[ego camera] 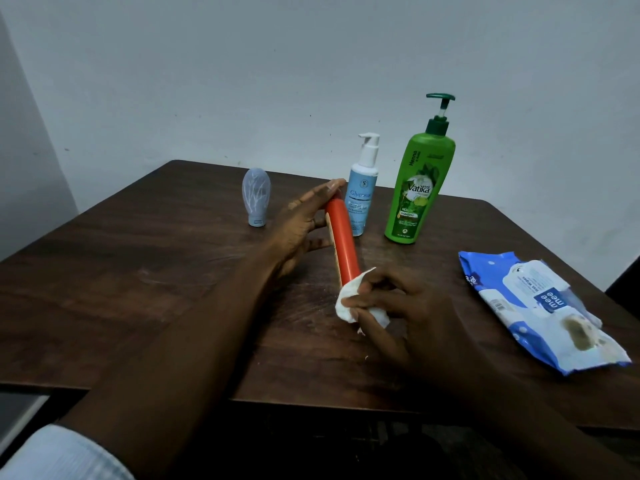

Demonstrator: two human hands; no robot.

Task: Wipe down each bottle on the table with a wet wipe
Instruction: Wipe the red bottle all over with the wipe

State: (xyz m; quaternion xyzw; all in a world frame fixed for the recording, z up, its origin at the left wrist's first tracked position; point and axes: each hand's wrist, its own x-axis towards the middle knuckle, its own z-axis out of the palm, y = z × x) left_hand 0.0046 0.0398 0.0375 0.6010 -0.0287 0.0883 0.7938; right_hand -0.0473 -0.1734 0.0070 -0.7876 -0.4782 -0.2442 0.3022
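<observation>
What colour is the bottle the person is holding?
The bottle is orange-red. It shows best in the head view, held by the left hand against the white wipe.

Left hand [298,223]: bare; forearm uncovered along visible length.
Sleeve [59,455], left arm: pale whitish-blue fabric, fine ribbed weave, soft folds, edge ending near elbow, at bottom-left corner of view.
Right hand [398,306]: bare; forearm uncovered to frame edge.
Nails: short, trimmed, pale.
</observation>
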